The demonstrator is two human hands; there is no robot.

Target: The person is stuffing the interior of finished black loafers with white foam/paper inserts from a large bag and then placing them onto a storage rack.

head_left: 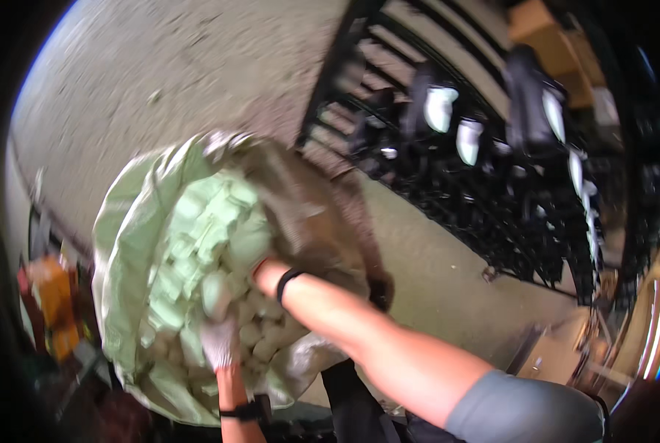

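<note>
A big pale green woven sack (123,244) lies open toward me. Inside it is a stack of pale green moulded pulp trays (197,236), with greyer trays (260,332) lower down. My right hand (245,255), in a light glove with a black band at the wrist, reaches into the sack and grips the edge of the green stack. My left hand (219,343), in a white glove with a dark watch on the wrist, rests against the lower trays. Blur hides its fingers. A brownish flap of the sack (300,207) folds over beside my right forearm.
A black metal frame (448,148) holding dark parts with white ends stands at the upper right. Grey concrete floor (167,66) spreads behind the sack. An orange object (53,303) sits at the left edge, and brown cardboard boxes (544,33) are at the top right.
</note>
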